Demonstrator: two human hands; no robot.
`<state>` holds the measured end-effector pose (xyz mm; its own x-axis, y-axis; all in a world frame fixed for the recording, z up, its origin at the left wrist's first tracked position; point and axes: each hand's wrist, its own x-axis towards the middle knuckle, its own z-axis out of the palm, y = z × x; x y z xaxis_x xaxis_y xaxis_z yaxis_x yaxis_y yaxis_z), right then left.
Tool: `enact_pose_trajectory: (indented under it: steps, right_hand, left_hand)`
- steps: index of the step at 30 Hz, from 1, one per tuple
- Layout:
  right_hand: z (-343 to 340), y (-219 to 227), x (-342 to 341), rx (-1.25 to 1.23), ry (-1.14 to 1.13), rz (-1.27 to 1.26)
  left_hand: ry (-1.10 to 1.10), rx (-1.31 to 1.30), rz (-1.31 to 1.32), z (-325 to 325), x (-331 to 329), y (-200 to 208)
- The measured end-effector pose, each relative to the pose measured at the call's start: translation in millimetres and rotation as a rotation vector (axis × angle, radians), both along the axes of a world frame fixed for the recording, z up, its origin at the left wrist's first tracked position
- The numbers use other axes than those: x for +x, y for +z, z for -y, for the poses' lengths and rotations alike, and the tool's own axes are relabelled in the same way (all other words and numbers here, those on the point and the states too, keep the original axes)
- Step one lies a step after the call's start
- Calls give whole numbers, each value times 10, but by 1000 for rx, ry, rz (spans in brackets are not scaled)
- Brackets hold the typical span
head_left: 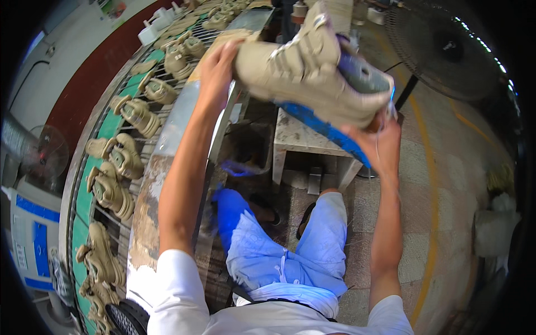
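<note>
A tan lace-up shoe point(307, 78) is held up in front of me, lying at a slant, with its tongue raised and its opening facing up and to the right. My left hand point(216, 70) is closed round the toe end. At the heel end, my right hand point(382, 142) grips from below, and a thin pale strand shows by its fingers. Behind the shoe's underside runs a blue strip point(326, 131); whether it belongs to the shoe or to the stand beneath, I cannot tell. Motion blurs part of the shoe.
On my left, a rack with a green belt point(84, 201) carries several tan shoes point(137, 114) beside a worn metal-edged bench point(176, 131). Ahead stands a pale low table point(287, 137) with a dark bin point(245, 148) beside it. A large fan point(446, 47) is at the far right.
</note>
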<state>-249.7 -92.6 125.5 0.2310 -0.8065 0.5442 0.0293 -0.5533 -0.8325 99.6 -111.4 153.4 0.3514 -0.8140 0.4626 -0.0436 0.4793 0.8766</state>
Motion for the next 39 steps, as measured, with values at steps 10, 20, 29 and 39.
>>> enact_pose_trajectory:
  steps: [10,20,29,39]
  right_hand:
    - [783,-259,-396,30,-218,-243]
    - [1091,-39,-477,149,1,-323]
    - [1136,-170,-475,95,-74,-298]
    - [1225,-209,-603,36,-69,-387]
  left_hand:
    - [-330,274,222,826,-87,-117]
    - [-401,157,409,489,196,-200]
    - [-450,211,468,587,293,-228]
    - [-391,242,473,505,221,-206]
